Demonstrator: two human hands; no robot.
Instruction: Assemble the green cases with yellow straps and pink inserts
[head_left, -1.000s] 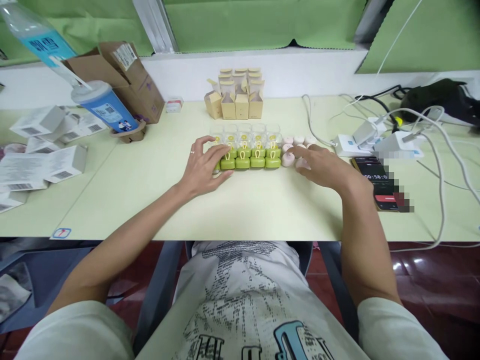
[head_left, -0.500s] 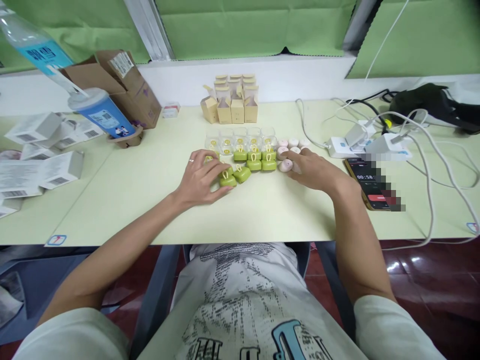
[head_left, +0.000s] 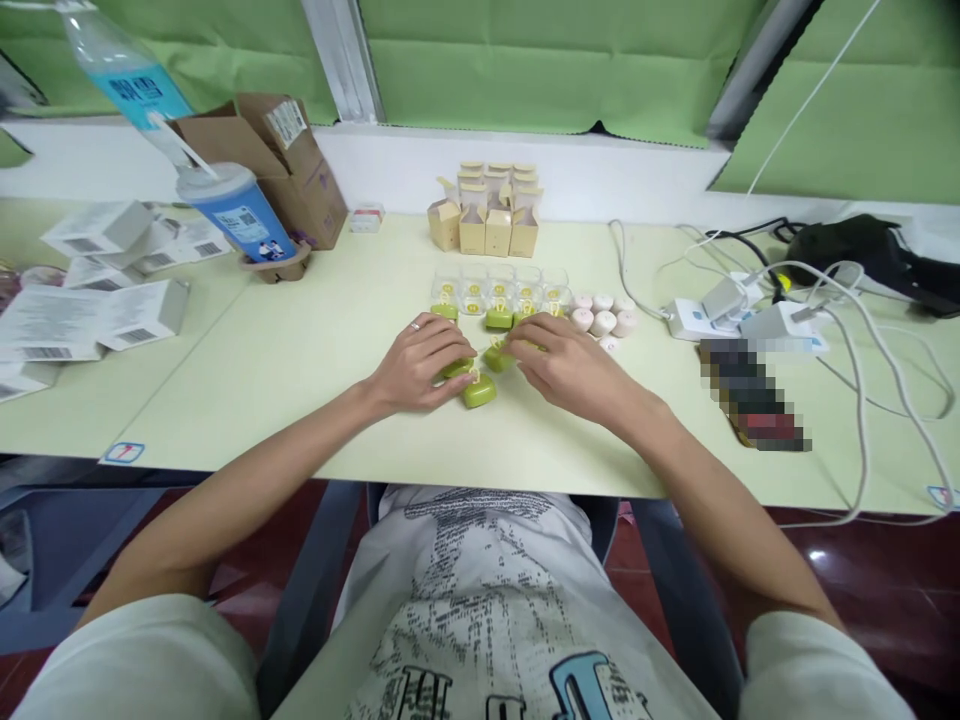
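Observation:
Several small glossy green cases with pale loops on top lie in the middle of the table. My left hand [head_left: 424, 365] curls around one from the left, its thumb and fingers closed on the sides. Just in front of its thumb sits a separate green case [head_left: 478, 390]. My right hand [head_left: 574, 368] bends over the right end of the green group, fingers closed on a case that they mostly hide. Between the hands a tilted green case [head_left: 495, 356] shows. Behind them stand clear cups [head_left: 500, 287] with yellow marks, in rows.
Pale pink round pieces [head_left: 602, 322] cluster to the right. Small open cardboard boxes [head_left: 498, 232] stand at the back. A power strip [head_left: 694, 320], cables and a phone [head_left: 750, 395] lie right. White boxes [head_left: 142, 312], a blue cup [head_left: 251, 225] and a brown carton [head_left: 319, 195] occupy the left.
My right hand has left the pink pieces and moved left onto the green cases. Green cases near my left hand have shifted, one now lying nearer the front. The view has also shifted slightly.

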